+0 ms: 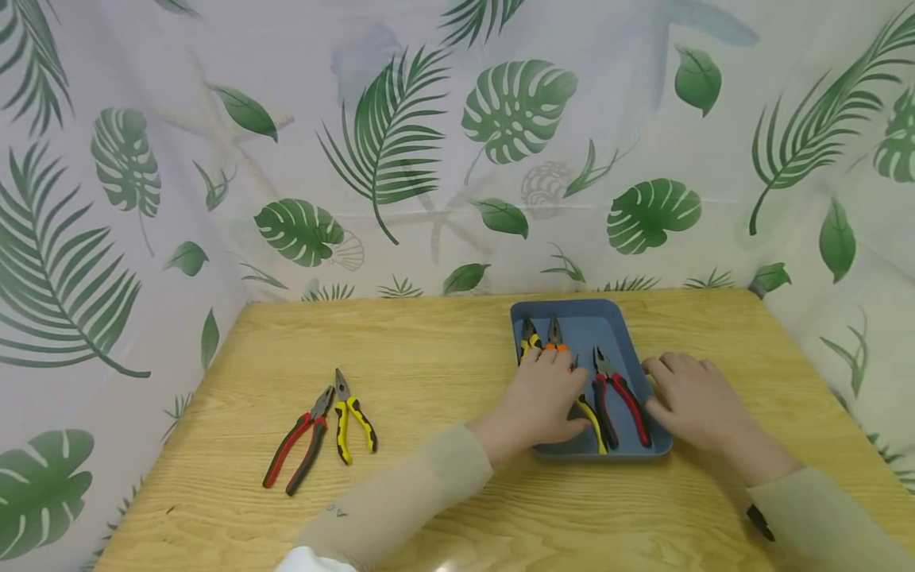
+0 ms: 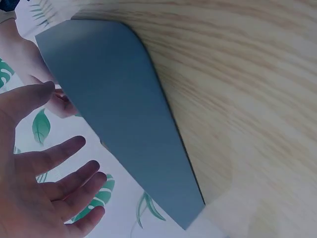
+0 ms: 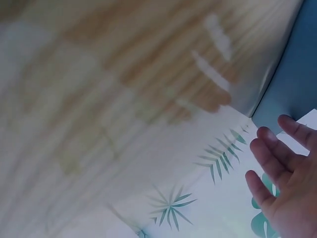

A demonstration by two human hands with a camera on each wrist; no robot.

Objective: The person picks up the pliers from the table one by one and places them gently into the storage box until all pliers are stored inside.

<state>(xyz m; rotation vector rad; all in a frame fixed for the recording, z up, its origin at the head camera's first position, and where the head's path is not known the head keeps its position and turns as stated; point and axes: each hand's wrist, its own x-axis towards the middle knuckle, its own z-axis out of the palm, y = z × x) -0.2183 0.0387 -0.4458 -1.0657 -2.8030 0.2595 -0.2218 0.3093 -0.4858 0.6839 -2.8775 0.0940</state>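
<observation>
My left hand hovers over the left half of a blue tray, its fingers loosely extended and covering parts of the pliers below. In the left wrist view that hand is spread, nothing between its fingers, beside the tray's outer wall. Under or beyond it lie yellow-and-black pliers, orange-handled pliers and a partly hidden yellow-handled tool. Red-and-black pliers lie at the tray's right. My right hand has relaxed fingers right at the tray's right rim, holding nothing.
On the wooden table, to the left, lie another red-and-black pair of pliers and yellow-and-black needle-nose pliers, side by side. A leaf-printed cloth hangs behind the table and along its sides.
</observation>
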